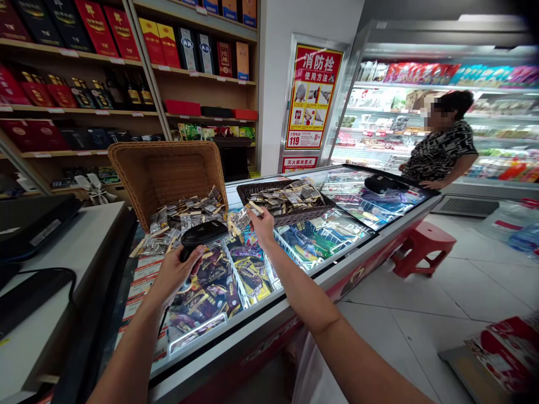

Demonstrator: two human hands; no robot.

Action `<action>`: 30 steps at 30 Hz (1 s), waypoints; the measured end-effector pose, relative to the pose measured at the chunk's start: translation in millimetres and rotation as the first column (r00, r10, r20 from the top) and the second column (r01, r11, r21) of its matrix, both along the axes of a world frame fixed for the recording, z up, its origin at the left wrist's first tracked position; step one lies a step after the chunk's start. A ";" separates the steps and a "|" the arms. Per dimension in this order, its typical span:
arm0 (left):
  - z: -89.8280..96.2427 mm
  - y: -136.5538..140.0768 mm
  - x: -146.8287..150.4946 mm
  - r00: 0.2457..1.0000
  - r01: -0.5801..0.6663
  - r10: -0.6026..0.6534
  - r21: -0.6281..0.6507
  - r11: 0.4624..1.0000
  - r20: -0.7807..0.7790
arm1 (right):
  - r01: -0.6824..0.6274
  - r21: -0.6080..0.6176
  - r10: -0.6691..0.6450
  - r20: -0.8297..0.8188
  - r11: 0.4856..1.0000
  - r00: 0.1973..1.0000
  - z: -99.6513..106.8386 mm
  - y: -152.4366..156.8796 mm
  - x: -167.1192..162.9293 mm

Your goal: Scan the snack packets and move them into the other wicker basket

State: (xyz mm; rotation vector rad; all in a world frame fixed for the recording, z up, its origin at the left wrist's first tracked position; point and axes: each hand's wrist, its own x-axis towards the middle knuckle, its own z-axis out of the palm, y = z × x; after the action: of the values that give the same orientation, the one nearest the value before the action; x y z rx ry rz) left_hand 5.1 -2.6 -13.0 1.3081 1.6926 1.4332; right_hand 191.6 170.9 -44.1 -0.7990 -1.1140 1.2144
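My left hand (180,270) is wrapped round the handle of a black barcode scanner (205,232), its head pointing right. My right hand (261,225) pinches a small clear snack packet (240,221) with a pale stick-like part, just right of the scanner's head. Behind the right hand lies a dark woven basket (305,212) heaped with similar packets. To the left, a tan wicker basket (166,168) rests on its side with many more packets spilling from its mouth. Both baskets sit on a glass-topped chest freezer (324,238).
Ice creams fill the freezer under the glass. A counter (90,247) with black equipment borders the left. At right stand a red stool (423,247) and a person (442,143) leaning on the freezer's far end. Shelves of boxed bottles (147,92) line the back wall.
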 end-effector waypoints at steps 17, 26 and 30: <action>3.2 -1.7 -4.8 0.999 -0.030 0.029 -0.020 0.999 -0.028 | -0.013 0.005 0.013 0.016 1.000 1.000 -3.4 1.7 -4.2; 16.3 -12.3 -57.3 0.874 -0.429 0.353 0.187 0.884 0.334 | 0.079 -0.206 -0.120 -0.191 0.975 0.974 25.2 26.4 -4.5; 26.3 -20.2 -67.3 0.813 -0.515 0.411 0.179 0.838 0.413 | 0.138 -0.304 -0.243 -0.340 0.943 0.909 55.7 48.8 -9.7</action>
State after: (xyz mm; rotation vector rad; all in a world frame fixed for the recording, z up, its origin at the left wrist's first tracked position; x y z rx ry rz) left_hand -62.2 -22.7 13.4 0.6978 1.6604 2.1249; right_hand 181.9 219.7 11.6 -0.8206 -0.5477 1.3012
